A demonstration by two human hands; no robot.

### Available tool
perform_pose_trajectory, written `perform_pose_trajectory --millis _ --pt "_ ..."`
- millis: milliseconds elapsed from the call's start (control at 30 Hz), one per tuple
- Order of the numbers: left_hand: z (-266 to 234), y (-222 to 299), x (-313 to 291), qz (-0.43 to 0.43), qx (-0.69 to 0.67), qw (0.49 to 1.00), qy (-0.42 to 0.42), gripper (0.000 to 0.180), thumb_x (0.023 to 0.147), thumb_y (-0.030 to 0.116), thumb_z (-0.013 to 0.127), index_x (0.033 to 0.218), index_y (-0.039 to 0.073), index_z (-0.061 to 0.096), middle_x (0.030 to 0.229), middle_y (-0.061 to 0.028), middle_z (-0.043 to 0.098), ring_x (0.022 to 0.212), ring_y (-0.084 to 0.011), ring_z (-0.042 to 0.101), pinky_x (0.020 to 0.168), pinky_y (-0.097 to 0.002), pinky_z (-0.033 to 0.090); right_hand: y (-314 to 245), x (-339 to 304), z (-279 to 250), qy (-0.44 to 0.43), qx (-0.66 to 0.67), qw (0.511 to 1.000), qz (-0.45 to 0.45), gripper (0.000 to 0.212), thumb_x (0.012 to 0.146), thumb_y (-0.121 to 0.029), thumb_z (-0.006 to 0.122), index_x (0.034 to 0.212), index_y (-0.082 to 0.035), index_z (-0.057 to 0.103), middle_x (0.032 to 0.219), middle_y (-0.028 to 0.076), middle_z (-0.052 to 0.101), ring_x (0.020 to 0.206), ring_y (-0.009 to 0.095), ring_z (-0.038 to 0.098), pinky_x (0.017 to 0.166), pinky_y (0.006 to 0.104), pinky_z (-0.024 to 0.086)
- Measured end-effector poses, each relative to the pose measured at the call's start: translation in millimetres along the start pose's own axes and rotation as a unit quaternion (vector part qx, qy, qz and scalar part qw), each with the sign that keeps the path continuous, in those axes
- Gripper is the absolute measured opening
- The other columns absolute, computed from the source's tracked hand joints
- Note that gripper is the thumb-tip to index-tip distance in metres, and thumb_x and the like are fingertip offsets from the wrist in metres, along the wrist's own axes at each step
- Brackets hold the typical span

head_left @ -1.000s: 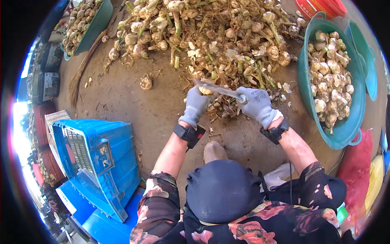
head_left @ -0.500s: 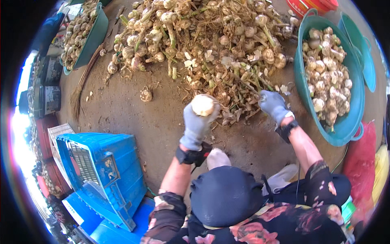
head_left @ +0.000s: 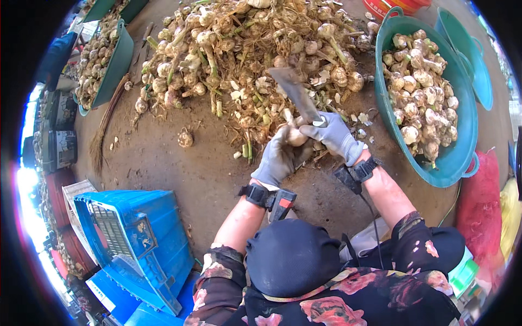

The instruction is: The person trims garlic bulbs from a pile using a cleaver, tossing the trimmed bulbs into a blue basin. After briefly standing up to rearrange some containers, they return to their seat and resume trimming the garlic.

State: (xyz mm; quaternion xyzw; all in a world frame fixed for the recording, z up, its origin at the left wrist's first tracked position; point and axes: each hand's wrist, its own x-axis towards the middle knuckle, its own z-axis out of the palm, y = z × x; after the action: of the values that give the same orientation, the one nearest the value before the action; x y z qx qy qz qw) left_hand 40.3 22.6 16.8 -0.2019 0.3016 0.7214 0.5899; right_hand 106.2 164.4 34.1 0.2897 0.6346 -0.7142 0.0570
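In front of me, my left hand [head_left: 275, 158], in a grey glove, is closed around a pale garlic bulb [head_left: 295, 137] with a short stem. My right hand [head_left: 340, 139], gloved too, grips a knife [head_left: 298, 93] by its handle. The broad, worn blade points up and to the left, toward the heap. Both hands meet at the bulb, the right thumb against or very near it. Just beyond them rises a large heap of garlic [head_left: 255, 46] with dry stalks, roots and loose skins. One loose bulb [head_left: 185, 138] lies on the ground at left.
A teal tub [head_left: 384, 98] of trimmed garlic stands at right, another teal tub [head_left: 471, 57] behind it. Far left is a green tub [head_left: 116, 65] of bulbs, with a straw broom [head_left: 99, 138] beside it. A blue plastic crate [head_left: 163, 225] sits near left, a red mesh bag [head_left: 478, 212] near right.
My right hand has moved left to meet my left hand, and the knife blade now shows plainly. My left hand has moved slightly right and turned the bulb. The view has shifted a little.
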Motion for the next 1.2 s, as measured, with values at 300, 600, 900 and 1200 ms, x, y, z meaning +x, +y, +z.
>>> perform_pose_trajectory --millis 300,600,900,1200 --pt "5.4 30.9 -1.5 0.226 0.362 0.903 0.047 0.033 0.083 0.019 0.051 0.107 -0.004 0.051 0.084 -0.0028 0.058 0.075 -0.0074 0.055 0.068 -0.0195 0.044 37.3 -0.8 -70.5 0.060 -0.546 0.830 0.095 0.019 0.065 -0.008 0.062 0.084 -0.007 0.060 0.072 0.005 0.061 0.066 0.013 0.058 0.062 0.0274 0.046" --pt "78.8 21.4 88.1 0.420 0.845 0.331 -0.010 0.049 0.072 0.036 0.062 0.109 0.007 0.049 0.107 -0.0110 0.051 0.106 -0.0266 0.044 0.092 -0.0432 0.031 110.2 -21.9 -78.6 0.241 -0.118 0.947 0.175 0.028 0.059 -0.018 0.065 0.081 -0.002 0.060 0.069 0.006 0.061 0.063 0.017 0.057 0.059 0.0299 0.045" --pt "-35.3 97.2 10.2 0.181 0.964 0.161 0.105 0.029 0.073 0.032 0.057 0.097 0.015 0.056 0.097 -0.0040 0.054 0.099 -0.0201 0.048 0.089 -0.0413 0.030 97.9 -31.2 -31.0 0.088 -0.340 0.907 0.232 0.027 0.066 -0.023 0.054 0.088 -0.009 0.061 0.090 0.016 0.060 0.086 0.032 0.057 0.076 0.0365 0.045" --pt "-2.4 110.0 27.6 0.403 0.827 0.345 0.186 0.031 0.069 0.028 0.063 0.093 0.010 0.057 0.093 -0.0090 0.055 0.088 -0.0248 0.054 0.076 -0.0346 0.044 87.7 -43.1 -44.9 0.077 -0.361 0.910 0.189 0.032 0.065 -0.029 0.059 0.091 -0.010 0.059 0.085 0.013 0.061 0.081 0.030 0.058 0.073 0.0375 0.045"
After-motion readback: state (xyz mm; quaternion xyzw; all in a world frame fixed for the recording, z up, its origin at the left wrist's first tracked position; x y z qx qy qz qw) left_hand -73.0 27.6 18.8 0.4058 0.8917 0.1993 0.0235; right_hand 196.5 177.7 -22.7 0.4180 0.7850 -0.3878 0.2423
